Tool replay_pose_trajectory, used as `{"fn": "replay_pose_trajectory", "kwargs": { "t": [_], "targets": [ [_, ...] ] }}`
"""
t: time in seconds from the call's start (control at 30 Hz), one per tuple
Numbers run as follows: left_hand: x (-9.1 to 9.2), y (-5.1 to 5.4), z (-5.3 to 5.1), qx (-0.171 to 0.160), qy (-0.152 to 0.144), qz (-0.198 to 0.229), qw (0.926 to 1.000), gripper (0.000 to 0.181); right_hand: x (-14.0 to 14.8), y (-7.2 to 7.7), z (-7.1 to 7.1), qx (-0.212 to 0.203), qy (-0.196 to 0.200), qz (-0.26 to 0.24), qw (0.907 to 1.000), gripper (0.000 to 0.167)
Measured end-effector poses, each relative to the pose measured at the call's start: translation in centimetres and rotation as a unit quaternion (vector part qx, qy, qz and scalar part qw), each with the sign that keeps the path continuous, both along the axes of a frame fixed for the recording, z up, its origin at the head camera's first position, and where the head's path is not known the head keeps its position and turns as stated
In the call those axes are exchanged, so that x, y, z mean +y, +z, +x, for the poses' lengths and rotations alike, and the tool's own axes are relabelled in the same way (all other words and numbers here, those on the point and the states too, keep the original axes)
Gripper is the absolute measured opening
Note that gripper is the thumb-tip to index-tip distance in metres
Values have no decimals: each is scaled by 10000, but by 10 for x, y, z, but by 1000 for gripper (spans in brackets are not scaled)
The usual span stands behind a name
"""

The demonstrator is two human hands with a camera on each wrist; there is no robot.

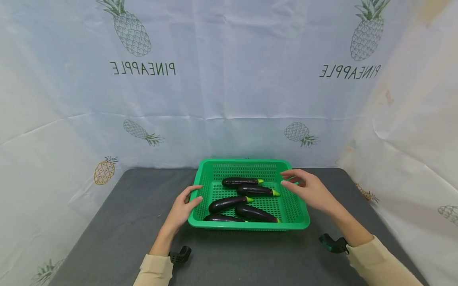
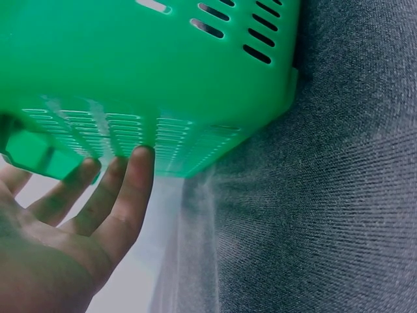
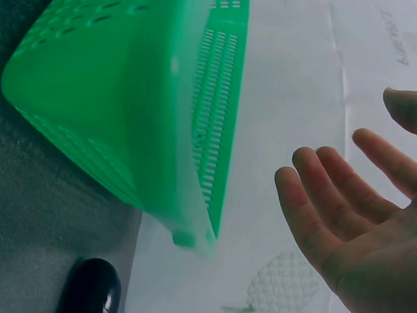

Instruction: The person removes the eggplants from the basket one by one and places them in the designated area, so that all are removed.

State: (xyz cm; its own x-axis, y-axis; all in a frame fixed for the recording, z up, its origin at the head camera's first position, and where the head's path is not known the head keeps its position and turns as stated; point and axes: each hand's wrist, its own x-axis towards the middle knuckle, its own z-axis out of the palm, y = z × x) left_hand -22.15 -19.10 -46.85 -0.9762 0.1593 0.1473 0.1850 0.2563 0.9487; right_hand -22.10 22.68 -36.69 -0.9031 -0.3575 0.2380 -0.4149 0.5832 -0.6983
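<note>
- Touching the green basket [image 1: 247,226] at its left side, the left hand [image 1: 181,206] has its fingers spread wide, the tips against the slotted outer wall.
- The right hand [image 1: 310,190] hovers near the basket's right rim, its fingers spaced apart and loosely bent, gripping nothing; in the right-wrist view, pale cloth shows between it and the basket.
- 5 dark eggplants [image 1: 254,213] lie inside the basket: 2 towards the back and 3 towards the front, their green stem ends pointing right; the front rim hides part of the nearest.
- The basket sits on a grey surface [image 1: 232,258], near its back edge.
- Behind hangs the cloth [image 1: 250,91], printed with pineapples and mirrored lettering.
- Each wrist carries a black device [image 1: 180,255], just beyond a beige sleeve [image 1: 154,270].
</note>
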Motion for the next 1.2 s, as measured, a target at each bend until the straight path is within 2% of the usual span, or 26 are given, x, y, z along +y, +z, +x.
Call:
{"fn": "replay_pose_trajectory", "kwargs": {
  "t": [0.2,0.43,0.77,1.0,1.2],
  "targets": [
    [1,1,0,-35,25,-11,10000,45,-11,-6,-4,-154,99,-18,9998,39],
    [3,5,0,-235,63,16,9997,45,-22,-14,-6,-352,247,-14,9991,41],
    [0,-1,-1,-21,12,55,10000,45,-35,-33,-9,-704,444,46,9965,42],
    [0,-1,0,-2,15,54,10000,45,-43,-45,-13,-789,509,139,9955,42],
    [1,0,0,-45,67,94,9999,45,-49,-52,-15,-905,779,217,9926,45]
  ]
}}
